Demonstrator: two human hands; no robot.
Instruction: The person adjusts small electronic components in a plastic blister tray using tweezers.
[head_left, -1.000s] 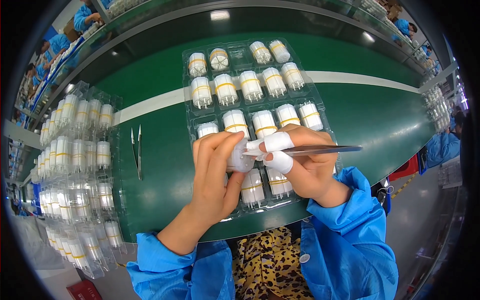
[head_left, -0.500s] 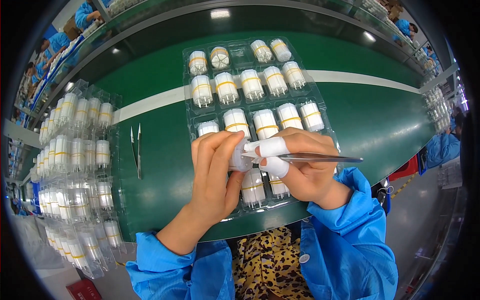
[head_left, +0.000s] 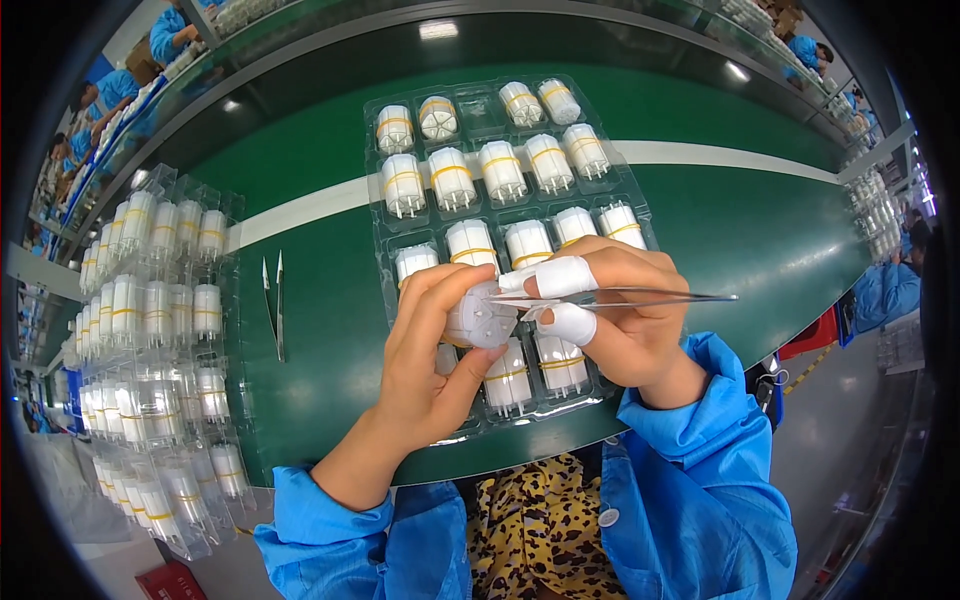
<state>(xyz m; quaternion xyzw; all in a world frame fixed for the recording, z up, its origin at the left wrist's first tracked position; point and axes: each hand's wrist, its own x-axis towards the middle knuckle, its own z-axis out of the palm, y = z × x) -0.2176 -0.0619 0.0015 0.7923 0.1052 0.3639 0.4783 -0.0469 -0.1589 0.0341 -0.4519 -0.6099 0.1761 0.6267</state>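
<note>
Green table (head_left: 760, 230), glossy, with a white stripe (head_left: 720, 155) running across it. Clear tray (head_left: 483, 117) sits mid-table, rows of white cylinders (head_left: 502, 172) with yellow bands in it. Left hand (head_left: 425, 350) grips one white tube (head_left: 480, 318) above the tray's near part, fingers over the top, thumb underneath, end face turned right. Right hand (head_left: 635, 320), thumb and forefinger taped white, pinches steel tweezers (head_left: 660, 296), tips at that face; contact unclear. Second tweezers (head_left: 279, 310) lie left, near stacked trays (head_left: 190, 540) of cylinders. Co-workers (head_left: 118, 88) in blue at far benches, red box (head_left: 168, 580) on grey floor (head_left: 840, 420)
</note>
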